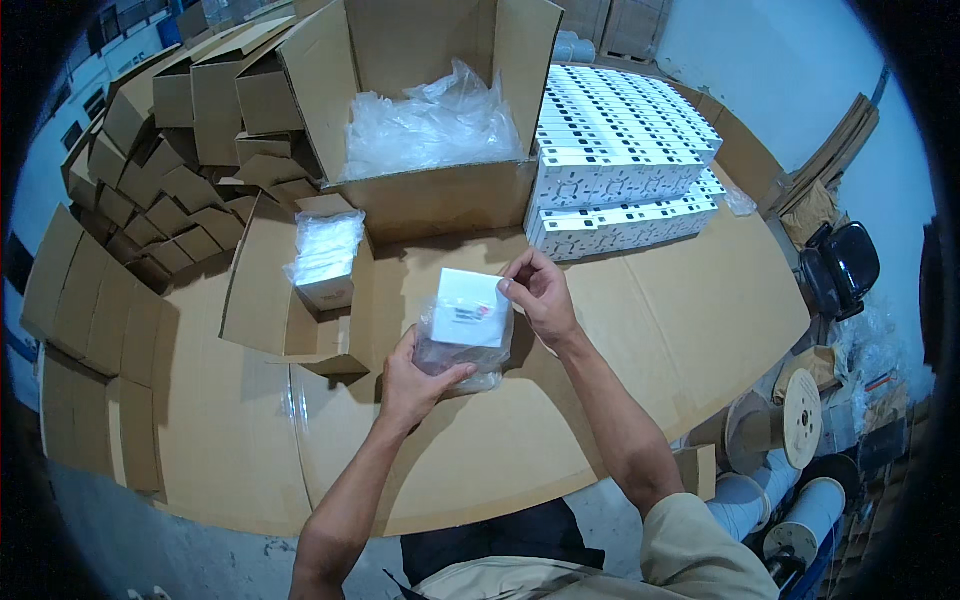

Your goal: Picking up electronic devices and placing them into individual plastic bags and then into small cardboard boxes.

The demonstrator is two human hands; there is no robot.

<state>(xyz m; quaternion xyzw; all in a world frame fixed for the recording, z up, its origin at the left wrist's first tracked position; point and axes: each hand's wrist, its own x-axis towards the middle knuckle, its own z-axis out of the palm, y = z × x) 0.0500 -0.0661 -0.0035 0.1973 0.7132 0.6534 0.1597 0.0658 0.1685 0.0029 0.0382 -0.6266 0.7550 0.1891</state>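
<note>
A small white box (472,300) stands partly inside a clear plastic bag (465,358), its upper part sticking out of the bag's mouth. My left hand (415,380) is closed round the lower left of the bag, with the thumb across its front. At the box's upper right corner, my right hand (540,300) pinches with thumb and forefinger; whether it grips the box or the film's edge is hard to tell. To the left, an open cardboard carton (305,340) contains several bagged boxes (328,245) in a row.
Behind my hands, a large open carton (440,195) is filled with clear plastic bags (435,120). Stacked white printed boxes (620,175) stand at the back right. Folded brown cartons (180,170) pile up at the far left. Cardboard (640,330) covers the table; cable spools (790,415) sit beyond its right edge.
</note>
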